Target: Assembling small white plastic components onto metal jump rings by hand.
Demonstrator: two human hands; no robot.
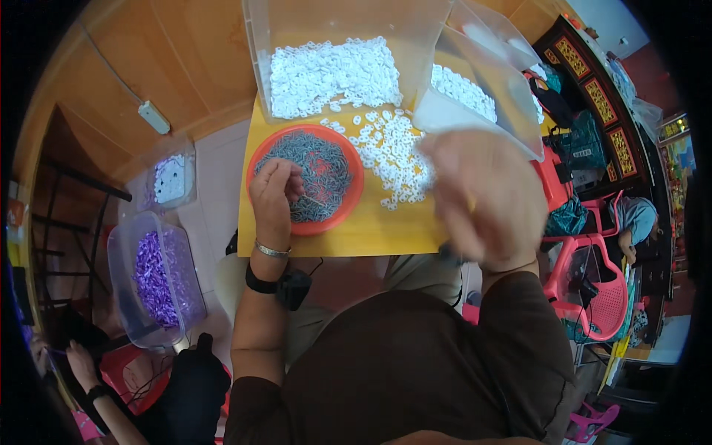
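Pinching 1 thin pin, left hand (pixel 276 194) sits over the orange dish (pixel 256 159). Right of the dish, right hand (pixel 486 196) is blurred above white rings (pixel 389 152); grip unclear. Risk: dropped pin, scattered rings.

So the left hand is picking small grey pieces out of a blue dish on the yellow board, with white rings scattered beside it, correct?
Not quite. In the head view the dish is orange-red, not blue. The rest holds: the left hand pinches at the small grey pieces in it, on the yellow board, with white rings scattered beside it.
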